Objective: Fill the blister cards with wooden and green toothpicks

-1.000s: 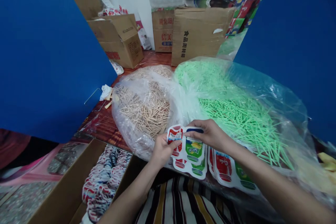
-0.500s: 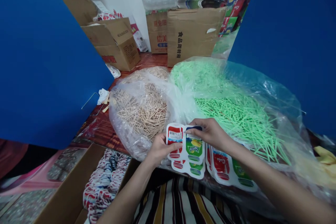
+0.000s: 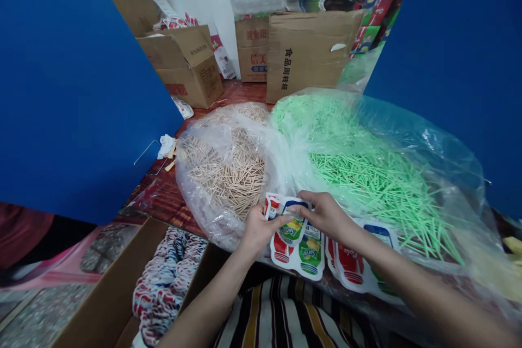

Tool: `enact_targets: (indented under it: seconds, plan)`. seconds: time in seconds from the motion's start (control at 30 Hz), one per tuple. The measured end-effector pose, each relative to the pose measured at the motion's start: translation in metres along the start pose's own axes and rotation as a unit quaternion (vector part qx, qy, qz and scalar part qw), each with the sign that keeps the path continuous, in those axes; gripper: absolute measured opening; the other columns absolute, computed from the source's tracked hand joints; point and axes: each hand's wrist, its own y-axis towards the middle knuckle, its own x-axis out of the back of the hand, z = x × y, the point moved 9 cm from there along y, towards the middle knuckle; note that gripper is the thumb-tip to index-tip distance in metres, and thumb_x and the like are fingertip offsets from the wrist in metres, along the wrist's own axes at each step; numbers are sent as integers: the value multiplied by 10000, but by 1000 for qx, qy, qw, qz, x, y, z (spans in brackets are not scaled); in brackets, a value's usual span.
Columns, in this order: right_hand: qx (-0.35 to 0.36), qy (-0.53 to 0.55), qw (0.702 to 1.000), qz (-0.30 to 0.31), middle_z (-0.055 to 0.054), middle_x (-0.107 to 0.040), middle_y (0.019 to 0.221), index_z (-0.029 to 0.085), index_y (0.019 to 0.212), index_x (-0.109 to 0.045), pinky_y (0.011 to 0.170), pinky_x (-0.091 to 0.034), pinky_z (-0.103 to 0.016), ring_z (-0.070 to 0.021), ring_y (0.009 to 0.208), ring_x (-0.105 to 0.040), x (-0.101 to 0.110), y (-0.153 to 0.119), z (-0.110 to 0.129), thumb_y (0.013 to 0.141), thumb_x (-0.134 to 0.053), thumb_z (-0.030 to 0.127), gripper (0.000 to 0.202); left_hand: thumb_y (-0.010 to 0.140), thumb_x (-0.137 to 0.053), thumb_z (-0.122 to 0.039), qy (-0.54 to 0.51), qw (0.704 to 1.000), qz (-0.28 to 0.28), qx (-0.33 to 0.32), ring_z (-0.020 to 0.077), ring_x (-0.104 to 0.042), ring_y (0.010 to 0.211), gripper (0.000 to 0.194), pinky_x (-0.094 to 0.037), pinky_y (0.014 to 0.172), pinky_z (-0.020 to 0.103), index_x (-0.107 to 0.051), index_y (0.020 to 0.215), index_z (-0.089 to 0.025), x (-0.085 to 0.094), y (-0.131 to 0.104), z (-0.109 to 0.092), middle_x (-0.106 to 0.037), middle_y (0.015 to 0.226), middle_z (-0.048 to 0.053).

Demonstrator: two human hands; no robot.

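A bottle-shaped Cola-and-Sprite printed packet (image 3: 292, 231) is pinched between both hands, its green Sprite half facing up and its red Cola half bent at the left. My left hand (image 3: 258, 232) grips the lower left side, thumb across the green print. My right hand (image 3: 328, 216) pinches the upper right edge. Directly under it lies another double packet (image 3: 310, 254), one half red and one half green. More such packets (image 3: 351, 267) lie to the right, partly covered by my right forearm.
Clear plastic bags hold tan sticks (image 3: 242, 176) and green sticks (image 3: 375, 179) beyond my hands. At lower left, an open carton (image 3: 110, 277) holds rows of packets (image 3: 163, 283). Cardboard boxes (image 3: 314, 54) stand at the back. Blue panels (image 3: 73, 92) flank both sides.
The held packet was flat with both halves showing; now it is folded, with the Sprite half shifted left over the Cola side. My hands have come closer together.
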Motion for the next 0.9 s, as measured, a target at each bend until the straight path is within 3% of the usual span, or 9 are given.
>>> enact_targets:
  seconds: [0.27, 0.37, 0.47, 0.57, 0.6, 0.67, 0.8, 0.9]
  plan:
    - [-16, 32, 999, -32, 28, -499, 525, 159, 636, -560, 515, -315, -220, -107, 529, -443, -2, -3, -5, 814, -570, 423, 319, 629, -772, -277, -17, 999, -29, -4, 176, -662, 653, 237, -522, 657, 277, -697, 790, -120, 0, -4, 5, -728, 746, 40]
    - [-11, 112, 994, -11, 7, -583, 637, 156, 763, -608, 553, -380, -216, -116, 597, -519, 7, -7, -4, 840, -540, 448, 310, 620, -780, -294, -12, 999, -29, 18, 193, -671, 648, 248, -528, 650, 290, -695, 774, -120, 1, -5, 11, -731, 732, 47]
    - [-18, 127, 990, -62, -27, -650, 734, 156, 892, -608, 633, -441, -241, -132, 658, -592, 49, -10, -21, 898, -439, 452, 341, 587, -801, -296, -17, 998, -42, 41, 200, -673, 636, 271, -536, 660, 306, -694, 757, -115, 6, -5, 16, -726, 687, 50]
    - [-89, -73, 985, -126, -47, -675, 744, 145, 900, -640, 596, -417, -241, -150, 656, -597, 102, -9, -65, 890, -449, 432, 345, 548, -823, -292, -21, 996, -65, 52, 201, -675, 643, 300, -540, 667, 313, -691, 743, -106, 12, -4, 19, -731, 706, 63]
    - [-121, -168, 971, -118, -44, -675, 727, 144, 898, -655, 590, -404, -242, -154, 652, -592, 114, -6, -82, 892, -440, 406, 338, 540, -827, -295, -21, 995, -73, 57, 200, -673, 633, 304, -541, 653, 312, -687, 733, -106, 14, -4, 21, -731, 707, 64]
    - [-144, -217, 961, -98, -63, -684, 732, 131, 841, -684, 616, -392, -258, -180, 690, -604, 124, 6, -109, 851, -506, 305, 250, 535, -829, -302, -18, 994, -85, 65, 196, -667, 605, 303, -540, 623, 309, -677, 711, -109, 14, -4, 25, -727, 690, 60]
    - [-153, -257, 954, -23, -79, -694, 934, 160, 817, -698, 755, -413, -263, -211, 891, -613, 103, 42, -140, 763, -637, 234, 110, 530, -832, -302, -15, 994, -79, 73, 200, -667, 601, 311, -541, 624, 316, -678, 719, -109, 6, -6, 27, -724, 675, 57]
    - [-193, -280, 940, 27, -99, -644, 1034, 139, 952, -652, 805, -465, -330, -211, 941, -600, 79, 66, -154, 796, -651, 312, 233, 520, -834, -309, -16, 995, -75, 67, 216, -679, 630, 333, -542, 658, 328, -693, 746, -108, -1, -8, 22, -729, 693, 66]
